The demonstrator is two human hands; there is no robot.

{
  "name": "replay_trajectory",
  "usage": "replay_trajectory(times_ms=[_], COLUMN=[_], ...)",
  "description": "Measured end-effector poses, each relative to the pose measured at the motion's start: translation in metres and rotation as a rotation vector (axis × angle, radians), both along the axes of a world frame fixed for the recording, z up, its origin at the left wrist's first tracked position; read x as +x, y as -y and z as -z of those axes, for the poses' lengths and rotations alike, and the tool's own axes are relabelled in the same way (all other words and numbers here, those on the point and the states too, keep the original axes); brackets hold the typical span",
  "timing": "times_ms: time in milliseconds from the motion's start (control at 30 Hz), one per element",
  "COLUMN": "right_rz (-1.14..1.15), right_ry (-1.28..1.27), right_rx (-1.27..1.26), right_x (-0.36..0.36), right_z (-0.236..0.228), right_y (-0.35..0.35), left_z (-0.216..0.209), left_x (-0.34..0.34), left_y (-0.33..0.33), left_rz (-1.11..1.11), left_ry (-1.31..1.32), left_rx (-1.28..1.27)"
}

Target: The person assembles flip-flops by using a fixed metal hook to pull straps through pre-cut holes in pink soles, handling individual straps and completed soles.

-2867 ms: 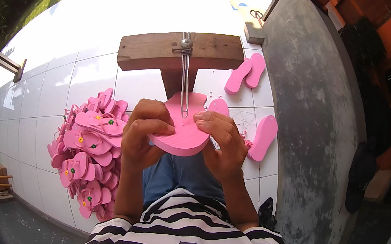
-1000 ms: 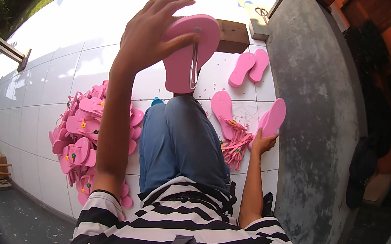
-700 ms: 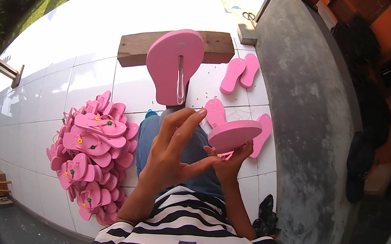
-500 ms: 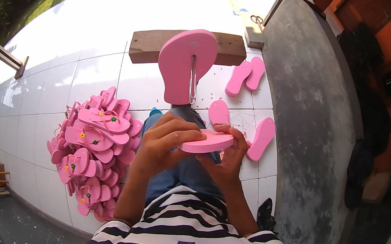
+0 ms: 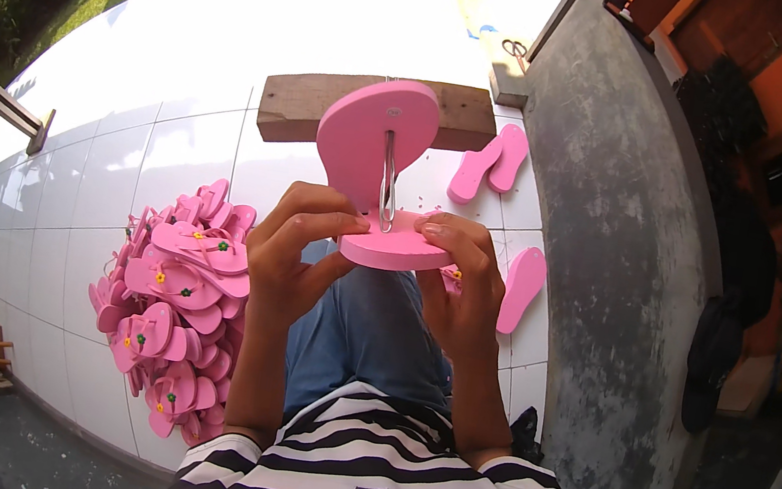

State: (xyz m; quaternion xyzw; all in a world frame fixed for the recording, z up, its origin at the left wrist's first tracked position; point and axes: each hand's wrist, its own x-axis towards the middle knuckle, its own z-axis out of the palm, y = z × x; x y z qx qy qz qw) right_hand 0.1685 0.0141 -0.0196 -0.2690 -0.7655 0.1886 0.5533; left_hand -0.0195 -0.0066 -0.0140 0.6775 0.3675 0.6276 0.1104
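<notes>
Clearly, both hands pinch a rounded pink foam sole; a slim metal loop overlaps it.

From your head, the one fisheye view looks down past your shirt, with your left hand and right hand close to the lens, the floor farther off, edges curving rimward.

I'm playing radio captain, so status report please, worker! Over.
Left grip and right grip both on flat pink sandal sole. Thin silver metal loop over its top. Close beyond: second pink sandal sole, possibly in the way.
</notes>
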Motion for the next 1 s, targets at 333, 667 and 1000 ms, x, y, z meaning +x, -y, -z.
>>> replay_trajectory(times_ms=[333,667,1000], right_rz=[0.017,-0.045,0.179], right_ry=[0.004,-0.015,0.002], right_rx=[-0.151,-0.417,-0.146], right_x=[-0.006,-0.007,-0.015], right_z=[-0.024,-0.052,-0.010], right_y=[0.002,0.013,-0.018], left_z=[-0.016,-0.038,-0.031], left_x=[0.013,0.007,0.014], left_y=[0.015,0.014,-0.015], left_rz=[0.014,0.169,-0.106], left_ry=[0.261,0.431,0.252], left_rx=[-0.210,-0.538,-0.327])
